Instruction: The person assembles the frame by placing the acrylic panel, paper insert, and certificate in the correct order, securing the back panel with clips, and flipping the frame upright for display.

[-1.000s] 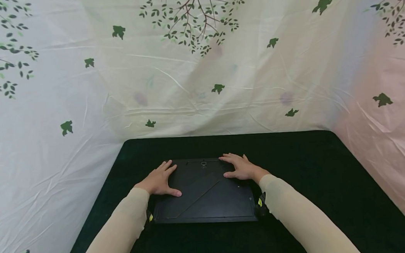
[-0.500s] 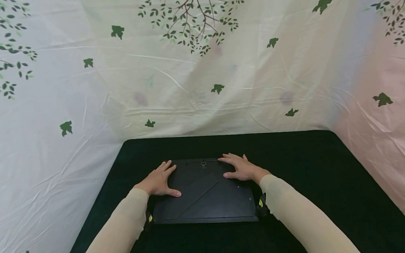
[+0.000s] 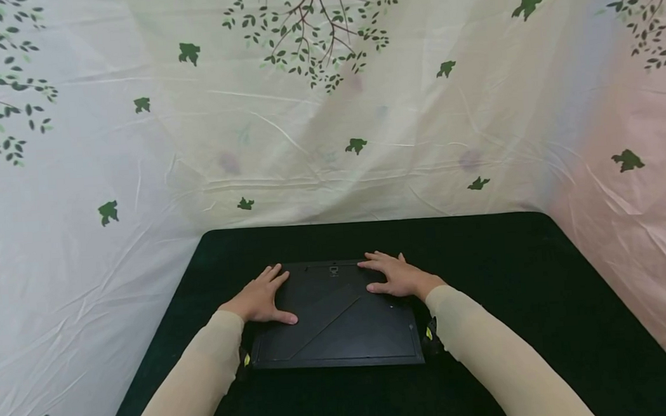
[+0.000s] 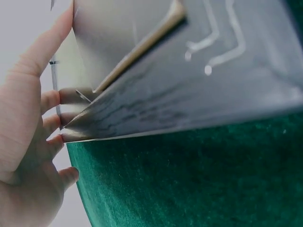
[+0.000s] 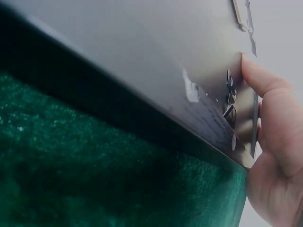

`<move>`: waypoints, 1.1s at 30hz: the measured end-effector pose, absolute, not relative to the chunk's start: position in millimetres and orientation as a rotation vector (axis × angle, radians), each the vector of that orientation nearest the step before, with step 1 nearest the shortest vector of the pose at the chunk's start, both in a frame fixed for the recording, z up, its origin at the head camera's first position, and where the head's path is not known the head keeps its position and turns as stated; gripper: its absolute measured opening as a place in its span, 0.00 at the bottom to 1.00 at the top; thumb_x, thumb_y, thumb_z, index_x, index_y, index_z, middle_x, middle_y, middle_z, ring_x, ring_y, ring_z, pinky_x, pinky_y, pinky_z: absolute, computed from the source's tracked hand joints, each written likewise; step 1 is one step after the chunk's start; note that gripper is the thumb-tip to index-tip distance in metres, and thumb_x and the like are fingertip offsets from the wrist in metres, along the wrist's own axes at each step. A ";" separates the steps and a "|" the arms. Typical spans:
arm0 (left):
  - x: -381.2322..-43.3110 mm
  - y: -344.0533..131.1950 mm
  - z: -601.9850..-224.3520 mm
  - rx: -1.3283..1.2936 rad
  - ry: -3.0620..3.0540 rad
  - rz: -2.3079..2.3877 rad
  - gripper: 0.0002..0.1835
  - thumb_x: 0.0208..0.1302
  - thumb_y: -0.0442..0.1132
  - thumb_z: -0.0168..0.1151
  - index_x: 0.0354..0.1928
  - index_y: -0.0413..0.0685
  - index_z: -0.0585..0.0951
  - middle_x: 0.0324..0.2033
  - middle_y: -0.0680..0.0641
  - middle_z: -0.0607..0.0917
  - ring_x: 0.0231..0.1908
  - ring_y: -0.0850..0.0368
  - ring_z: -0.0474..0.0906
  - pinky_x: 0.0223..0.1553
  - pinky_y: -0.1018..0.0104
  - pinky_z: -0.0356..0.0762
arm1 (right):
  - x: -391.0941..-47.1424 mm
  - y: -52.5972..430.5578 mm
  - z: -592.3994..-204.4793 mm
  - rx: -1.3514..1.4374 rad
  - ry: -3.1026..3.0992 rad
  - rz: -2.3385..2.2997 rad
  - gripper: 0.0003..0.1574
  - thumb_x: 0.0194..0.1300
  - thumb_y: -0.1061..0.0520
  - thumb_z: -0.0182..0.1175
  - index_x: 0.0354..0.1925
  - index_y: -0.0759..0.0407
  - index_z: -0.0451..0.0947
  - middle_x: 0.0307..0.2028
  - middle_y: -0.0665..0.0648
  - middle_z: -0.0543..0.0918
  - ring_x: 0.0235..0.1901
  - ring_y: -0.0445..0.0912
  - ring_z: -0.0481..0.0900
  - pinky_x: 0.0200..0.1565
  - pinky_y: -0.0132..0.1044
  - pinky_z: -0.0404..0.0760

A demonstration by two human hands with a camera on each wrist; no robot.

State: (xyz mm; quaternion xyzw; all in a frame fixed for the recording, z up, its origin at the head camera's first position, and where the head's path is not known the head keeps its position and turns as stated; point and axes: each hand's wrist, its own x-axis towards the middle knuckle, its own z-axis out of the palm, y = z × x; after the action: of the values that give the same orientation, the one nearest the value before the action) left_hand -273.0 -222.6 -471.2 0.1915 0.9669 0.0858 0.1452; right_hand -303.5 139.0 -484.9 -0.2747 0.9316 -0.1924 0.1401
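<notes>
A black picture frame (image 3: 341,335) lies back side up on the dark cloth. A diagonal line crosses its back, and a small metal hanger (image 3: 334,271) sits near the far edge. My left hand (image 3: 260,298) rests spread on the far left part, its thumb reaching in over the back. At the far right corner, the fingers of my right hand (image 3: 399,276) are outstretched, thumb on the board. The left wrist view shows a raised flap edge (image 4: 142,47) on the frame's back. Small metal clips (image 5: 230,94) show beside the right thumb in the right wrist view.
A dark green cloth (image 3: 484,249) covers the table. Behind and on both sides hangs a pale curtain (image 3: 283,141) printed with leaves and branches. Dark wrist devices with yellow marks (image 3: 247,359) sit under the sleeves, close to the frame's sides.
</notes>
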 end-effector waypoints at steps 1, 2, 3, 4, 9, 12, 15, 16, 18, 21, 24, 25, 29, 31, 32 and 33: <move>-273.3 -222.6 -471.3 0.553 2.785 0.251 0.65 0.37 0.79 0.63 0.75 0.51 0.56 0.75 0.43 0.47 0.73 0.42 0.39 0.67 0.39 0.48 | -303.9 139.5 -485.2 -0.799 2.693 -0.545 0.40 0.67 0.36 0.56 0.72 0.41 0.59 0.75 0.53 0.50 0.74 0.54 0.41 0.65 0.68 0.38; -273.7 -222.6 -471.5 0.553 2.785 0.254 0.65 0.37 0.79 0.63 0.75 0.51 0.56 0.75 0.43 0.47 0.73 0.42 0.39 0.67 0.39 0.48 | -304.1 139.9 -485.6 -0.808 2.694 -0.540 0.40 0.67 0.36 0.55 0.72 0.42 0.59 0.75 0.54 0.50 0.74 0.54 0.41 0.65 0.68 0.38; -274.1 -222.6 -471.7 0.553 2.784 0.257 0.65 0.37 0.79 0.63 0.75 0.51 0.56 0.75 0.43 0.47 0.73 0.42 0.39 0.67 0.39 0.48 | -304.5 140.3 -485.7 -0.810 2.696 -0.530 0.40 0.67 0.36 0.55 0.72 0.41 0.58 0.75 0.53 0.50 0.74 0.54 0.41 0.65 0.68 0.39; -274.1 -222.8 -471.8 0.553 2.783 0.257 0.65 0.37 0.79 0.63 0.75 0.51 0.56 0.75 0.43 0.47 0.73 0.42 0.39 0.67 0.39 0.48 | -304.7 140.3 -486.0 -0.810 2.695 -0.524 0.40 0.67 0.35 0.55 0.72 0.41 0.58 0.75 0.53 0.49 0.74 0.53 0.41 0.66 0.67 0.39; -273.9 -223.0 -471.1 0.556 2.781 0.257 0.65 0.37 0.79 0.63 0.75 0.51 0.56 0.75 0.43 0.47 0.73 0.42 0.39 0.67 0.39 0.48 | -305.3 140.6 -487.2 -0.823 2.697 -0.518 0.40 0.67 0.35 0.54 0.72 0.41 0.58 0.75 0.53 0.49 0.74 0.53 0.41 0.66 0.67 0.39; -273.9 -222.6 -470.5 0.556 2.780 0.255 0.65 0.37 0.79 0.63 0.75 0.51 0.56 0.75 0.43 0.47 0.73 0.42 0.39 0.67 0.40 0.49 | -306.4 140.9 -487.8 -0.829 2.704 -0.506 0.40 0.66 0.34 0.54 0.72 0.41 0.59 0.75 0.53 0.50 0.74 0.53 0.41 0.66 0.67 0.40; -274.2 -222.5 -471.1 0.557 2.779 0.251 0.65 0.37 0.79 0.63 0.75 0.51 0.56 0.75 0.43 0.47 0.73 0.42 0.39 0.67 0.40 0.49 | -307.6 141.0 -487.8 -0.821 2.703 -0.493 0.40 0.66 0.34 0.54 0.72 0.40 0.58 0.75 0.53 0.50 0.74 0.53 0.41 0.66 0.67 0.40; -274.4 -222.6 -471.9 0.557 2.780 0.253 0.65 0.37 0.79 0.63 0.75 0.51 0.56 0.75 0.43 0.47 0.73 0.42 0.39 0.67 0.40 0.49 | -307.7 141.0 -487.7 -0.822 2.703 -0.492 0.40 0.66 0.34 0.54 0.72 0.40 0.59 0.75 0.53 0.50 0.74 0.53 0.41 0.66 0.67 0.40; -274.9 -223.0 -473.6 0.555 2.781 0.259 0.65 0.37 0.79 0.63 0.75 0.51 0.56 0.75 0.43 0.47 0.73 0.42 0.39 0.67 0.40 0.49 | -307.7 140.8 -487.5 -0.816 2.701 -0.484 0.40 0.66 0.34 0.54 0.72 0.40 0.58 0.75 0.52 0.50 0.74 0.53 0.41 0.66 0.67 0.40; -274.8 -222.6 -475.3 0.554 2.780 0.257 0.65 0.36 0.79 0.64 0.75 0.51 0.56 0.75 0.44 0.47 0.73 0.42 0.39 0.67 0.40 0.50 | -305.7 141.1 -487.5 -0.817 2.699 -0.490 0.40 0.67 0.35 0.55 0.72 0.41 0.59 0.75 0.53 0.50 0.74 0.54 0.41 0.66 0.67 0.40; -274.5 -221.8 -475.0 0.550 2.778 0.240 0.65 0.36 0.79 0.63 0.75 0.52 0.55 0.75 0.44 0.47 0.73 0.43 0.39 0.67 0.39 0.49 | -305.2 141.4 -487.0 -0.812 2.698 -0.480 0.40 0.66 0.34 0.55 0.72 0.40 0.59 0.75 0.52 0.50 0.74 0.53 0.42 0.66 0.66 0.41; -274.5 -221.4 -474.4 0.545 2.775 0.230 0.65 0.36 0.79 0.63 0.75 0.52 0.55 0.75 0.44 0.47 0.73 0.43 0.39 0.67 0.39 0.48 | -305.1 141.6 -486.5 -0.819 2.700 -0.480 0.40 0.66 0.35 0.55 0.72 0.41 0.59 0.75 0.53 0.50 0.74 0.53 0.42 0.66 0.66 0.41; -273.7 -219.7 -470.8 0.542 2.774 0.192 0.65 0.37 0.80 0.61 0.75 0.51 0.55 0.75 0.43 0.47 0.73 0.42 0.40 0.66 0.35 0.45 | -304.5 143.0 -484.2 -0.816 2.711 -0.441 0.43 0.66 0.34 0.54 0.74 0.40 0.55 0.75 0.52 0.49 0.74 0.52 0.42 0.68 0.62 0.42; -272.1 -218.9 -468.1 0.548 2.782 0.179 0.65 0.38 0.80 0.61 0.75 0.50 0.55 0.75 0.42 0.48 0.73 0.41 0.41 0.66 0.33 0.44 | -303.3 145.2 -483.1 -0.818 2.725 -0.475 0.44 0.67 0.34 0.54 0.74 0.42 0.53 0.75 0.54 0.49 0.74 0.53 0.43 0.69 0.60 0.44; -270.9 -218.5 -466.7 0.552 2.789 0.176 0.64 0.39 0.80 0.61 0.75 0.50 0.56 0.74 0.41 0.49 0.73 0.40 0.42 0.65 0.32 0.44 | -301.9 146.9 -481.9 -0.801 2.732 -0.501 0.45 0.66 0.34 0.54 0.75 0.42 0.52 0.75 0.54 0.49 0.74 0.52 0.43 0.69 0.59 0.44; -269.3 -218.3 -465.3 0.559 2.798 0.166 0.64 0.40 0.79 0.60 0.74 0.50 0.56 0.74 0.41 0.50 0.73 0.40 0.43 0.65 0.32 0.44 | -300.1 149.1 -480.7 -0.795 2.741 -0.538 0.45 0.67 0.34 0.54 0.75 0.44 0.52 0.75 0.55 0.49 0.74 0.53 0.44 0.69 0.58 0.45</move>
State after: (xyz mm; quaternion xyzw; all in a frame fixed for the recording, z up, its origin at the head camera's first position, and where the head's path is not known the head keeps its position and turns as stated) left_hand -269.3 -218.3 -465.3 0.1936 0.9692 0.0575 0.1411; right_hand -300.1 149.1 -480.7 -0.2717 0.9372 -0.1840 0.1184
